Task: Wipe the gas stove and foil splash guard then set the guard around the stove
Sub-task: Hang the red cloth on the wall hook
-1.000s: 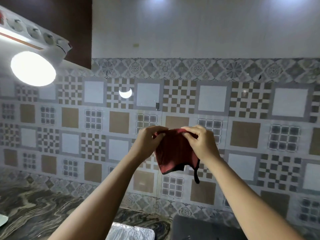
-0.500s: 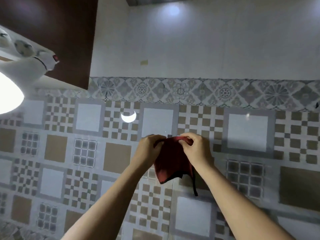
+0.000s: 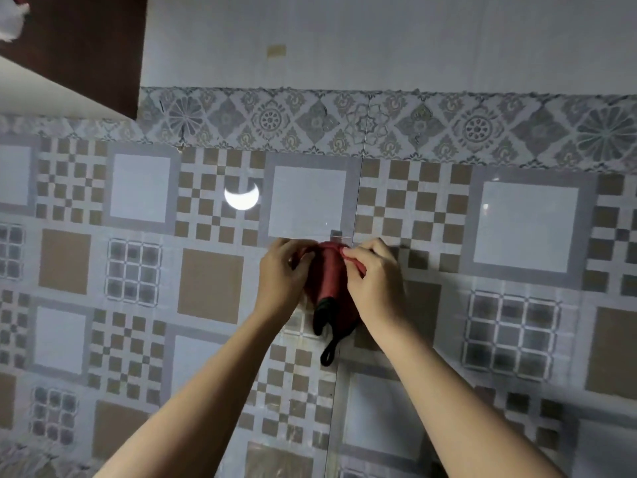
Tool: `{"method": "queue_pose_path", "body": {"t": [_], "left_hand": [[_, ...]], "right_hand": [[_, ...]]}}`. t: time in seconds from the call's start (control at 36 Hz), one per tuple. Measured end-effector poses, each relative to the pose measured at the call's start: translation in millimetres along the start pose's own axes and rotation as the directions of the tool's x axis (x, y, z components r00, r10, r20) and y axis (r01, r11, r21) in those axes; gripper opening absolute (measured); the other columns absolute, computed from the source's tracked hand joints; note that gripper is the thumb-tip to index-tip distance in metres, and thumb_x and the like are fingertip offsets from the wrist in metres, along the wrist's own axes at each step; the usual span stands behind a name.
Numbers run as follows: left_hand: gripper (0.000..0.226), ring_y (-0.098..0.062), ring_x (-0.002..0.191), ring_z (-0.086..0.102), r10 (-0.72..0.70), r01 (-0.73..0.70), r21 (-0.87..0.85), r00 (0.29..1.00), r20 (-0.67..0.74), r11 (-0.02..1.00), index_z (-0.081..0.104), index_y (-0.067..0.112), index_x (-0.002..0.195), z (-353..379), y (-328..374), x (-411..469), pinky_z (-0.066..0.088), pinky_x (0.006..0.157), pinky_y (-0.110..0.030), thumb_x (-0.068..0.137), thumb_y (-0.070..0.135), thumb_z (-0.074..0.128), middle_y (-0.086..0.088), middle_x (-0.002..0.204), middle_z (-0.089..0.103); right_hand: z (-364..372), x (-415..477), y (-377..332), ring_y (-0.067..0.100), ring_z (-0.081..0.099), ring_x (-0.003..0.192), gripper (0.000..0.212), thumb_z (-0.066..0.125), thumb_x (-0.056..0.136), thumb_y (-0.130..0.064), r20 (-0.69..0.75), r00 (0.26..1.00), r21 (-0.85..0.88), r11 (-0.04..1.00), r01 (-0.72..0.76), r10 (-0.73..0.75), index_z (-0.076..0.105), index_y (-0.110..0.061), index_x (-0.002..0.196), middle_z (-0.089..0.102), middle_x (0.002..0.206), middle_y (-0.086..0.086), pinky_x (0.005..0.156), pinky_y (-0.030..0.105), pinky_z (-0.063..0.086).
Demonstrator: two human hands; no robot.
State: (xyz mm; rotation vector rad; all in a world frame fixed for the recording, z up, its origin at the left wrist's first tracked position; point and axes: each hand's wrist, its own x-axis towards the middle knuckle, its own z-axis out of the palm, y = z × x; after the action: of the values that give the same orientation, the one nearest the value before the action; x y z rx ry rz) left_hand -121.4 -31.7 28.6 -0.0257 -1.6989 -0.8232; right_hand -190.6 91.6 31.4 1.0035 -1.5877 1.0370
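Upper part of the red cloth is covered by the left hand and right hand. The small hook just above the fingers is barely resolved; contact with the cloth cannot be told. Both forearms are cut by the bottom edge.

So the count: two hands, left hand and right hand, one red cloth pinched between them, one small wall hook just above the fingers (tiny, hard to make out), one bright reflection up-left of the left hand.
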Motion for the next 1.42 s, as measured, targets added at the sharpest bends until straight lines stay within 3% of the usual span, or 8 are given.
{"method": "queue_pose_path", "body": {"t": [0.11,0.36,0.61,0.72,0.94,1.14,1.31,1.42], "left_hand": [[0.020,-0.011,0.087,0.058,-0.050,0.051,-0.080,0.999,0.022,0.995,0.069,0.014,0.104,1,0,-11,0.051,0.079,-0.022,0.088,0.008,0.058,-0.003,0.097,0.064],[0.025,-0.011,0.099,0.061,-0.110,0.136,-0.181,0.983,0.146,0.974,0.065,0.014,0.111,-11,1,-18,0.050,0.087,-0.021,0.087,0.016,0.062,-0.001,0.105,0.067],[0.026,0.001,0.090,0.057,-0.167,0.199,-0.187,0.971,0.173,0.962,0.064,0.011,0.113,-8,7,-20,0.046,0.078,-0.013,0.088,0.015,0.061,0.003,0.101,0.064],[0.026,-0.010,0.096,0.059,-0.168,0.200,-0.135,0.962,0.217,0.970,0.064,0.013,0.114,-12,9,-19,0.047,0.087,-0.025,0.088,0.016,0.060,0.001,0.104,0.064],[0.030,-0.010,0.097,0.055,-0.181,0.182,0.011,0.964,0.195,0.983,0.062,0.012,0.117,-22,19,-15,0.044,0.085,-0.020,0.087,0.013,0.062,-0.001,0.109,0.054],[0.043,-0.018,0.123,0.048,-0.262,0.247,0.091,0.933,0.245,0.965,0.052,0.014,0.130,-40,34,-13,0.035,0.096,-0.026,0.089,0.027,0.059,-0.004,0.132,0.054],[0.049,-0.020,0.129,0.043,-0.238,0.178,0.234,0.936,0.258,0.956,0.046,0.014,0.135,-79,69,-18,0.034,0.101,-0.029,0.091,0.035,0.054,-0.004,0.140,0.047],[0.050,-0.019,0.128,0.044,-0.225,0.141,0.323,0.945,0.237,0.936,0.044,0.013,0.134,-116,91,-40,0.036,0.104,-0.033,0.092,0.039,0.050,-0.005,0.141,0.047]], "right_hand": [[-2,-9,0,0.015,0.057,0.075,0.016,0.063,0.085,-0.010,0.012,1.000,0.007,1.000,-0.023,0.023,0.071,-0.009,0.098,0.058,0.085,0.000,0.060,0.029,0.052],[-14,-22,1,0.019,0.055,0.084,0.030,0.064,0.081,-0.002,0.052,0.998,-0.058,0.997,0.041,-0.038,0.067,-0.006,0.111,0.058,0.092,0.008,0.072,0.018,0.044],[-10,-32,-1,0.025,0.057,0.102,0.040,0.060,0.080,0.004,0.091,0.994,-0.025,0.998,-0.057,0.059,0.063,-0.011,0.117,0.061,0.107,0.007,0.092,0.031,0.049],[-14,-31,-5,0.024,0.056,0.106,0.040,0.060,0.082,0.002,0.138,0.984,-0.025,0.994,-0.110,0.113,0.062,-0.012,0.119,0.060,0.111,0.005,0.091,0.026,0.047],[-32,-23,-14,0.016,0.055,0.100,0.030,0.056,0.088,-0.012,0.264,0.936,-0.088,0.972,-0.218,0.233,0.061,-0.010,0.117,0.056,0.119,0.003,0.074,0.016,0.039],[-53,-18,-34,0.023,0.049,0.118,0.039,0.049,0.093,-0.017,0.444,0.840,-0.172,0.950,-0.262,0.312,0.049,-0.014,0.132,0.054,0.127,0.007,0.093,0.027,0.040],[-72,-7,-72,0.025,0.042,0.129,0.043,0.049,0.093,-0.019,0.502,0.796,-0.171,0.941,-0.294,0.339,0.045,-0.011,0.135,0.049,0.139,0.009,0.107,0.033,0.033],[-79,-12,-111,0.024,0.044,0.128,0.044,0.046,0.095,-0.026,0.542,0.791,-0.151,0.959,-0.241,0.284,0.043,-0.018,0.137,0.045,0.143,0.004,0.104,0.034,0.037]]}}
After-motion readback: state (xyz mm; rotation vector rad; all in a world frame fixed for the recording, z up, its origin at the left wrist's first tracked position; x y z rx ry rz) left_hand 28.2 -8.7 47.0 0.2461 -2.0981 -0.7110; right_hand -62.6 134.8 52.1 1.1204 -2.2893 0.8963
